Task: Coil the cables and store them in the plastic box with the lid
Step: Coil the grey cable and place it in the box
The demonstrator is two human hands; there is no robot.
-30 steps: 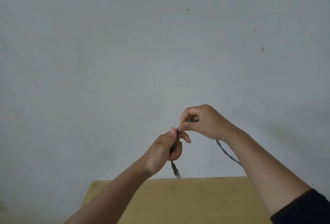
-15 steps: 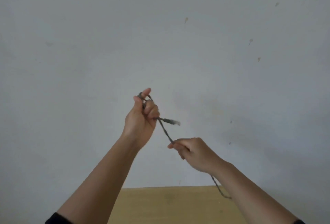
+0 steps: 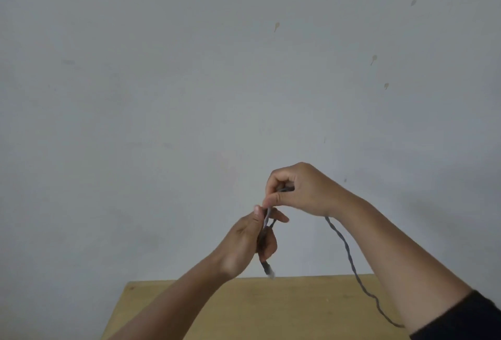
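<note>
Head view, the only one. Both hands raised in front of a plain pale grey wall point(image 3: 189, 95) with a few small brownish drip marks point(image 3: 374, 59) at upper right.

Left hand point(image 3: 252, 239): fingers curled closed around a short loop of the thin grey twisted cable point(image 3: 344, 245). Thumb upright, tip touching the strands where they rise out of the fist. Two strands show side by side above the fist, forming a narrow loop. Below the fist a short tail hangs down and ends in a small pale plug point(image 3: 270, 274), blurred; its type cannot be told.

Right hand point(image 3: 301, 190): just above and to the right of the left hand, nearly touching it. Thumb and forefinger pinched shut on the cable at the top of the loop; the other fingers are folded in, with a bit of cable showing inside the curl.

From under the right hand the cable drops away, wavy and slack, running down alongside the right forearm, crossing in front of the light wooden tabletop point(image 3: 271, 312) and passing out of sight behind the forearm near the black sleeve point(image 3: 466, 320) at lower right.

Tabletop fills the lower middle; its far edge meets the wall. Only bare wood is visible in the part shown. The cable is off the table where the hands hold it.
</note>
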